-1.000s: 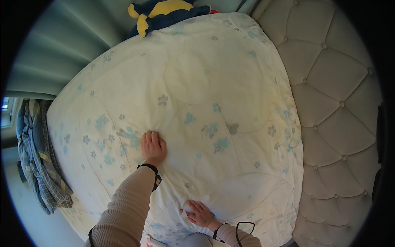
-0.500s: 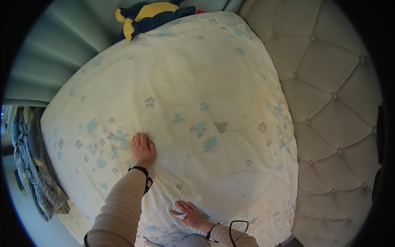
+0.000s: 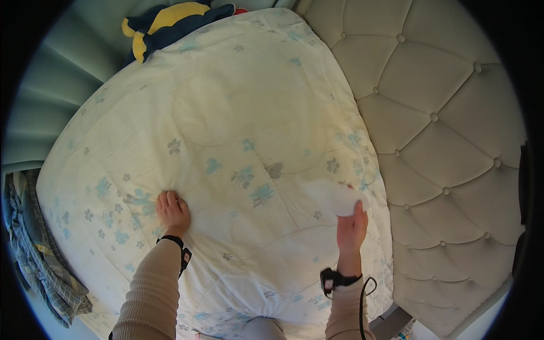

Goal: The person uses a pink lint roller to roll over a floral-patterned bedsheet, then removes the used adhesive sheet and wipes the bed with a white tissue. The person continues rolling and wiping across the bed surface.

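Observation:
Under both hands spreads a cream bed sheet [image 3: 243, 96] printed with pale blue and grey flowers. My left hand [image 3: 174, 212] leans on it at left of the middle, palm down, its fingers lying on the cloth and holding nothing. Over the right part of the bed, my right hand [image 3: 352, 224] holds a thin white sheet [image 3: 328, 196], like tissue or paper, blurred by motion. The white piece covers most of its fingers; the thumb shows at its edge. Whether it touches the bedding cannot be made out.
A tufted beige headboard [image 3: 436, 153] borders the bed on the right. At the far left corner lies a navy and yellow plush toy [image 3: 175, 25] against a grey-green curtain [image 3: 68, 85]. Bunched checked fabric [image 3: 37, 249] hangs by the left edge. My knee [image 3: 264, 327] is at the near edge.
My right hand has swung forward and right with the white sheet, from near my body toward the headboard side. My left hand stays on the same flowers; the whole view has shifted.

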Action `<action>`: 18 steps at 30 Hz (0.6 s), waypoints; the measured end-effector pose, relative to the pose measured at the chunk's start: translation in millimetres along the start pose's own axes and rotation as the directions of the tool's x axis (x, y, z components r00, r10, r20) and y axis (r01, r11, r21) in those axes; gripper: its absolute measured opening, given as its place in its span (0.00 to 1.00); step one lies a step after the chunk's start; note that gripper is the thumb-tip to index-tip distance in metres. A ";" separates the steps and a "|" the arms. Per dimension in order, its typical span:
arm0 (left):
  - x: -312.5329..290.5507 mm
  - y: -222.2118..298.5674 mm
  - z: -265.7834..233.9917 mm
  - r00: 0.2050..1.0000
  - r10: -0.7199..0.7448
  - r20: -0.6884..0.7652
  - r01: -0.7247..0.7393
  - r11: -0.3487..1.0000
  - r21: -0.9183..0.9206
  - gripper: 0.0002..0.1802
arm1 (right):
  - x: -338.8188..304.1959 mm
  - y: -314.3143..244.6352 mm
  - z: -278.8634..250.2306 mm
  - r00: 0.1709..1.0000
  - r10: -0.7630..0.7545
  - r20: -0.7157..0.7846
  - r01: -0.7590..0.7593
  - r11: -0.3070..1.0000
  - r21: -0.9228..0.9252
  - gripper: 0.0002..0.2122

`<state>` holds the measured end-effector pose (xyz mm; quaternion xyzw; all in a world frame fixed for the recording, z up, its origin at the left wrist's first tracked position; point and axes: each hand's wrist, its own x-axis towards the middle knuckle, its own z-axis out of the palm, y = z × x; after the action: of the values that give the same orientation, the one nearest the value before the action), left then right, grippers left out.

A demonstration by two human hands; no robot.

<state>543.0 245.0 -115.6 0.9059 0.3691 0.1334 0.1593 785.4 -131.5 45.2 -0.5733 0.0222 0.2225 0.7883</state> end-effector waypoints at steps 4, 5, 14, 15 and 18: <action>-0.3 -0.5 2.0 0.999 0.033 -0.043 -0.031 0.998 0.051 0.08 | 69.6 34.7 69.8 0.865 -0.322 0.385 0.502 0.547 -0.670 0.23; -0.3 -0.5 2.5 0.997 0.043 -0.059 -0.039 0.998 0.053 0.08 | 80.8 57.0 86.2 0.795 -0.313 0.519 0.604 0.335 -0.724 0.24; 0.9 1.2 -3.0 1.000 -0.005 0.020 0.005 1.000 0.004 0.08 | 111.9 148.8 101.7 0.869 0.252 0.426 0.460 -0.096 -0.883 0.26; 1.5 1.1 -2.7 1.000 -0.013 0.024 0.013 1.000 -0.002 0.07 | 117.7 134.9 96.7 0.899 0.414 0.146 0.260 -0.234 -0.937 0.23; 2.3 0.0 -0.9 1.000 0.006 -0.022 -0.005 1.000 0.022 0.08 | 128.3 94.1 98.5 0.969 0.141 0.202 0.032 0.742 -0.669 0.21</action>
<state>544.3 246.9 -114.5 0.9070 0.3698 0.1399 0.1450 843.8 23.2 -42.5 -0.7852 -0.1370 0.3062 0.5205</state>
